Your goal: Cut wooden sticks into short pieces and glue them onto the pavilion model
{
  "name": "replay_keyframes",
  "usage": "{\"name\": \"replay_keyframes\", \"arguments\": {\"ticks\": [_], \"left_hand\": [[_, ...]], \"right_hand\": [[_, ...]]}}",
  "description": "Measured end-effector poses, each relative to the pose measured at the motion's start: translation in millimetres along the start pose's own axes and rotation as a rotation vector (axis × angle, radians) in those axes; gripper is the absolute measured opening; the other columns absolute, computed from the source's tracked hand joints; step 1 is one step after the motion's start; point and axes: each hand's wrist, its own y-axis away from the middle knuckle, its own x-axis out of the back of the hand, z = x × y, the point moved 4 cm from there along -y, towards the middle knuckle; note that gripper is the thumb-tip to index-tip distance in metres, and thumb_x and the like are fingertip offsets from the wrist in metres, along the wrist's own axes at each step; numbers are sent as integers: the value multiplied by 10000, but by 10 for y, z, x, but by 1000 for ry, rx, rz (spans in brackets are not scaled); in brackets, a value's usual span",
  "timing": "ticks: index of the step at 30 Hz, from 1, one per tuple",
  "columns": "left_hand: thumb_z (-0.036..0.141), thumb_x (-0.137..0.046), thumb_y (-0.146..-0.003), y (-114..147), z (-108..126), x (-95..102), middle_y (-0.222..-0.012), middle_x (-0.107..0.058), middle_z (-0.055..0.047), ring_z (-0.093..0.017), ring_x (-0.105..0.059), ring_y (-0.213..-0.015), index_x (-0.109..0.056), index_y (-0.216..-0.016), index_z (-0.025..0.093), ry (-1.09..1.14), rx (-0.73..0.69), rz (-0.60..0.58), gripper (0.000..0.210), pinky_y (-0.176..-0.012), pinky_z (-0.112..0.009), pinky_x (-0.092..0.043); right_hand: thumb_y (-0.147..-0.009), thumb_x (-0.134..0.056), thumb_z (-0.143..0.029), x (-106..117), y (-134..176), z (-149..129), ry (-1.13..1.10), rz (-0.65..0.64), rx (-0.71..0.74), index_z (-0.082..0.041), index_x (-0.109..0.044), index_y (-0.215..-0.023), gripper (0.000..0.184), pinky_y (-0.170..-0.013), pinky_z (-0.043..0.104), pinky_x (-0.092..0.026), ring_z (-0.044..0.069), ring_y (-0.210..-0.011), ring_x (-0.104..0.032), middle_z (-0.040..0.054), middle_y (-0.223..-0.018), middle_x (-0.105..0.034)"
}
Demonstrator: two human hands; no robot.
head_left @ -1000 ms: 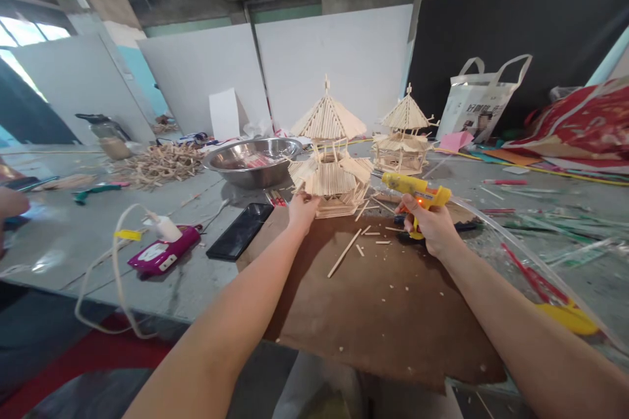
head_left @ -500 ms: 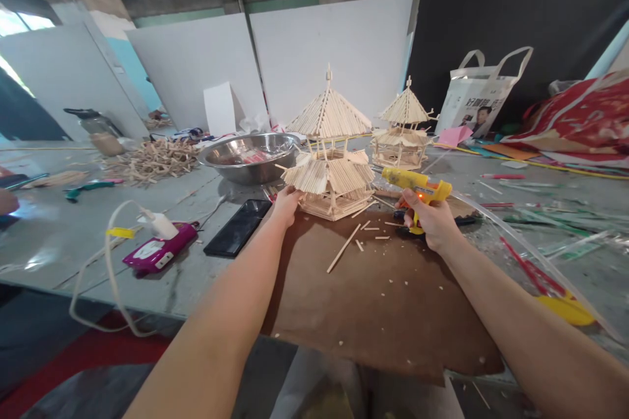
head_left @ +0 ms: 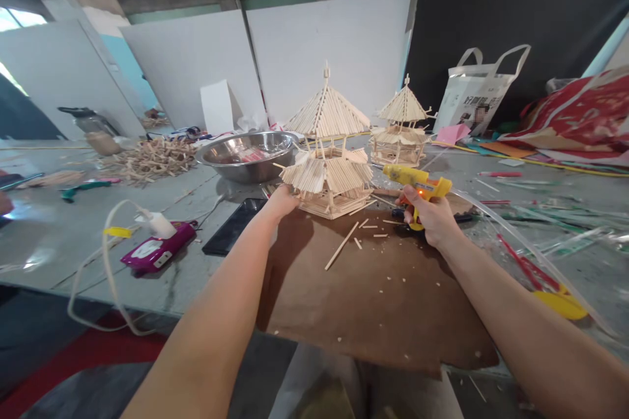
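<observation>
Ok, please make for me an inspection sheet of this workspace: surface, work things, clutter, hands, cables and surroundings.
Surface: grey table; brown board at its front, with crumbs.
Work things: large pavilion of sticks, upright; yellow glue gun, its orange light lit.
Clutter: loose sticks on the board; phone, metal bowl and twig pile to the left; small pavilion behind, to the right.
Hands: left hand at the large pavilion's base, fingertips hidden; right hand grips the glue gun.
Cables: white cable at the purple power strip, looping over the table edge.
Surroundings: white panel and black panel behind; white bag at right.
</observation>
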Motion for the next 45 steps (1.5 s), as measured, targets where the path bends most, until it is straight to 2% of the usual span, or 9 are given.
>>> {"name": "replay_keyframes", "arguments": {"ticks": [5, 7, 10, 16, 20, 29, 33, 40, 45], "left_hand": [[214, -486, -621, 139, 190, 96, -919, -637, -154, -260, -580, -868, -633, -850, 114, -738, -1, -251, 290, -729, -313, -429], [212, -474, -639, 261, 271, 209, -977, -615, -179, -295, -571, -896, -618, -919, 124, -939, 50, -195, 327, -734, -365, -428], [229, -465, -663, 497, 422, 257, -958, -618, -183, -305, -562, -912, -616, -932, 126, -1069, -63, -205, 326, -755, -397, -418], [238, -413, -733, 914, 770, -201, -917, -645, -66, -199, -579, -850, -621, -918, 220, -748, -600, -492, 279, -738, -300, -419], [188, -409, -732, 971, 962, -618, -849, -642, -74, -185, -580, -792, -624, -865, 179, -647, -750, -561, 253, -682, -275, -423], [293, -402, -774, 930, 984, -1137, -918, -573, -65, -188, -568, -812, -584, -883, 197, -670, -815, -440, 232, -660, -277, -441], [350, -409, -783, 953, 904, -1240, -929, -554, -63, -186, -578, -770, -562, -858, 195, -668, -723, -421, 230, -624, -286, -449], [311, -392, -798, 954, 878, -1216, -868, -567, -91, -192, -579, -768, -528, -884, 168, -631, -673, -441, 215, -643, -297, -441], [179, -415, -758, 860, 842, -1047, -735, -600, -70, -175, -569, -737, -555, -835, 145, -396, -637, -381, 163, -675, -289, -428]], "right_hand": [[-558, -666, -477, 4, -10, -13, 4, -10, 6, -150, -534, -631, 360, -267, 178, -302, 39, -289, -410, -17, -546, -568], [-555, -668, -475, 8, -14, -16, -3, -5, 5, -150, -534, -633, 361, -267, 176, -300, 38, -287, -408, -21, -543, -568], [-550, -675, -468, 12, -19, -17, -30, 2, 9, -152, -537, -661, 362, -267, 175, -297, 37, -281, -400, -29, -534, -567], [-553, -677, -458, 9, -14, -19, -41, -2, 12, -152, -535, -656, 354, -271, 177, -293, 38, -280, -400, -32, -534, -566], [-551, -670, -473, 2, -11, -30, -19, -5, 1, -150, -530, -630, 361, -269, 178, -290, 38, -281, -402, -30, -534, -561], [-522, -675, -499, 8, -12, -38, 0, -7, 10, -155, -538, -634, 388, -264, 174, -277, 35, -281, -400, -30, -530, -563], [-530, -680, -482, -4, -8, -28, -9, -8, 11, -154, -535, -642, 376, -272, 174, -288, 30, -282, -393, -32, -536, -565], [-526, -680, -484, -15, 7, -24, 14, -7, 15, -157, -534, -654, 380, -269, 177, -288, 34, -284, -393, -33, -529, -561], [-524, -674, -493, -10, 24, -18, 57, -5, 18, -160, -534, -641, 380, -277, 182, -297, 37, -296, -399, -24, -547, -571]]}}
